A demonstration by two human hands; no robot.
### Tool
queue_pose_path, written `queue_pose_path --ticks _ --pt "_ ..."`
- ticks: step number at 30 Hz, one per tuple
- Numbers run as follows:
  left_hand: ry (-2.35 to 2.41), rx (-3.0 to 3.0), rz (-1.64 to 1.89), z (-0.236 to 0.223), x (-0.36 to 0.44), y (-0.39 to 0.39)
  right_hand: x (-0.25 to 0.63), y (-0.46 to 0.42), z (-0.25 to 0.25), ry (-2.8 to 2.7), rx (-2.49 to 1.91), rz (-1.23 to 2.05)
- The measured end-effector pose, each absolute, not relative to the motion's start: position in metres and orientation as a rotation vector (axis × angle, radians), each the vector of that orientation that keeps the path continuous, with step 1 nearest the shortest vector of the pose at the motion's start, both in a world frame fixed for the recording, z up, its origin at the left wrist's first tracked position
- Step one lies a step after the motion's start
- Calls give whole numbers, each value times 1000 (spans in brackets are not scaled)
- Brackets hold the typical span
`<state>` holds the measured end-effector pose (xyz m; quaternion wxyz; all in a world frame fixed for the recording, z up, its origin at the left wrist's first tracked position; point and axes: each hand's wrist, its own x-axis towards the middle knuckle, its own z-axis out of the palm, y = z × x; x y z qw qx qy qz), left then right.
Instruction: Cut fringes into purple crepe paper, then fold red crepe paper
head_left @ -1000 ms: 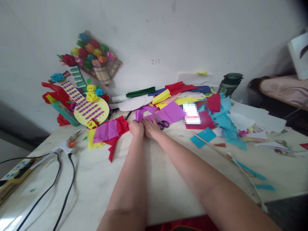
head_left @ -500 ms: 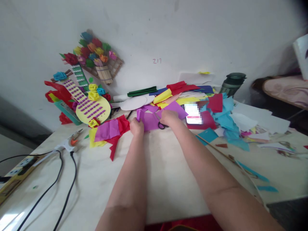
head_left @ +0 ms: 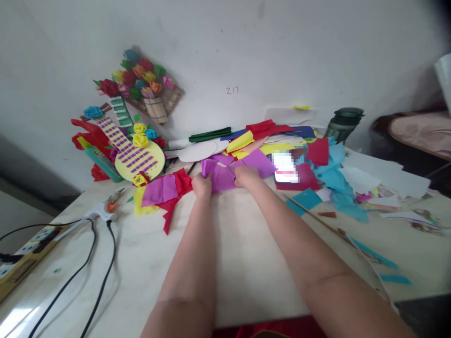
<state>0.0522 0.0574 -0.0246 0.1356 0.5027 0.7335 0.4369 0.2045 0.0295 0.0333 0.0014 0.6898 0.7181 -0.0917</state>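
Note:
A sheet of purple paper (head_left: 220, 180) is spread between my two hands near the middle of the table. My left hand (head_left: 202, 187) is closed on its left part, where the edge folds up. Over the sheet's right part, my right hand (head_left: 245, 177) is closed on a pair of scissors (head_left: 231, 168); only a bit of blade shows and the handles are mostly hidden. Just left of my left hand, another purple piece (head_left: 160, 190) lies over red crepe paper (head_left: 181, 180) and yellow paper (head_left: 141, 208).
At the back left stand a yellow paper guitar (head_left: 141, 162) and a paper flower bouquet (head_left: 155, 109). A lit phone (head_left: 285, 169) sits right of my hands. Blue paper scraps (head_left: 338, 178) and a green bottle (head_left: 341, 124) are farther right. A glue gun (head_left: 105, 209) with cables lies left.
The scissor handles, visible below my right hand before, are now mostly covered by it. My left hand keeps its hold on the purple paper. The view has shifted slightly.

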Motion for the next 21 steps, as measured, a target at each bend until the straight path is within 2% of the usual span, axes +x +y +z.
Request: queue_pose_path --ticks 6,9,11,13,15,16,18,21 --pt "2037 1374 1405 -29 46 66 218 24 53 2332 2278 -267" --pt "1897 1260 1559 -32 43 70 226 22 59 2431 2421 -480" --pt "1789 1170 1643 -32 43 70 226 23 57 2518 2492 -908" --pt "1675 1093 1717 -30 44 70 223 25 50 2577 2487 -1562" --pt "1606 1028 1758 -29 45 69 216 28 41 2537 2300 -2215" --pt "1593 1001 1768 -29 45 69 212 29 36 2473 2219 -2440" --pt "1596 961 1788 -31 45 70 206 29 29 2358 2135 -2678" --pt "1591 946 1828 -36 44 74 201 23 24 2318 2027 -2761"
